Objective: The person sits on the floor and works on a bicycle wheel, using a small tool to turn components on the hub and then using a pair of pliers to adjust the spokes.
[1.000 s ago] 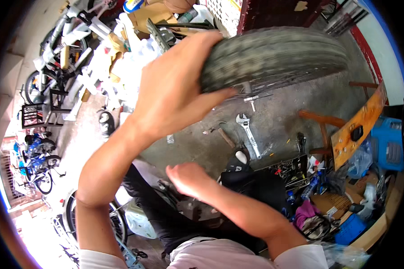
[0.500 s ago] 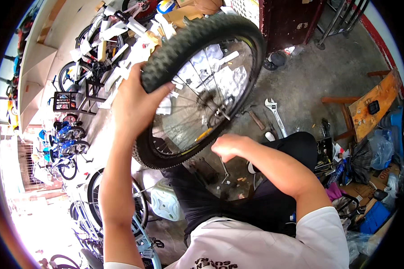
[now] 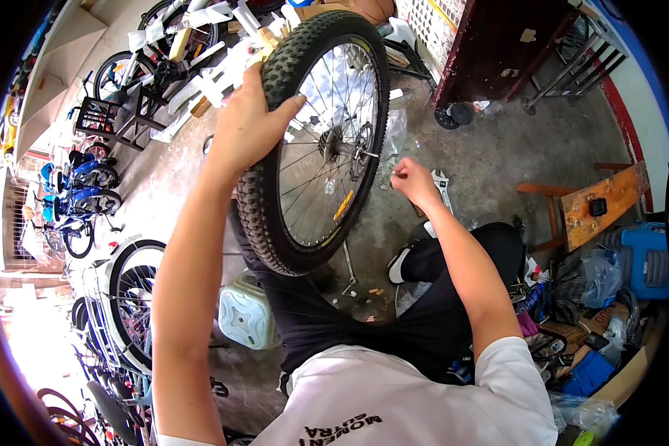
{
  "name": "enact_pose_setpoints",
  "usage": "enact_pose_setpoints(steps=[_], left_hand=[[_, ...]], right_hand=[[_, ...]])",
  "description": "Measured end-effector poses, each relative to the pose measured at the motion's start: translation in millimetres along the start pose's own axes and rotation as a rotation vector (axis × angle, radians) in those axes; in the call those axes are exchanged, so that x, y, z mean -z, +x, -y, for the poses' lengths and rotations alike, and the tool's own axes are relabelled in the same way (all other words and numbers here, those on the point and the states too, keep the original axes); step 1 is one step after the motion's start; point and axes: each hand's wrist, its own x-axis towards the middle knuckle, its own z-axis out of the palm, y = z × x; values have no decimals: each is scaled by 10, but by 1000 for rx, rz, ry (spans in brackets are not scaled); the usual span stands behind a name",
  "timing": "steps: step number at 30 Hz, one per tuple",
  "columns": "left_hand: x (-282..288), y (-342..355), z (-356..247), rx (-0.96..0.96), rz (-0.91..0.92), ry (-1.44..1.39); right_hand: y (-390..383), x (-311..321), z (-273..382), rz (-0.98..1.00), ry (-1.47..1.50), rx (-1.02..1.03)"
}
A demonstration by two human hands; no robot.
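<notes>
My left hand [image 3: 249, 126] grips the knobby black tyre of a bicycle wheel [image 3: 267, 236] at its upper left, holding it upright and slightly tilted. The wheel has spokes, a cassette [image 3: 329, 143], a brake disc [image 3: 361, 149] and a short axle end sticking out at the hub. My right hand [image 3: 412, 181] is just right of the hub, not touching it, fingers curled together; whatever they may hold is too small to make out. Beyond that hand lies an adjustable wrench [image 3: 442, 195] on the floor. Another wrench [image 3: 349, 264] lies below the wheel, between my legs.
A light stool [image 3: 247, 311] is at my left leg. A wooden chair [image 3: 602, 208], a blue case [image 3: 641, 264] and clutter are at the right. Several bicycles [image 3: 85, 197] line the left. A dark red door [image 3: 490, 48] and a metal rack [image 3: 572, 63] stand at the back.
My left hand has swung the wheel from nearly flat to upright and moved it up and left in view. My right hand has moved up beside the hub.
</notes>
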Motion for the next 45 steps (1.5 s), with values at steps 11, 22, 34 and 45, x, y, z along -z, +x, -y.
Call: enact_pose_setpoints(steps=[11,22,34,45], left_hand=[[-175,-423,-475,-52,-5,-195],[-210,-480,-495,-68,-45,-204],[-165,-644,-492,-25,-99,-240],[-147,-672,-434,27,-82,-292]], right_hand=[[93,-54,142,-182,19,165],[86,-79,142,-200,-62,61],[126,-133,117,-168,11,95],[102,-174,117,-185,102,142]])
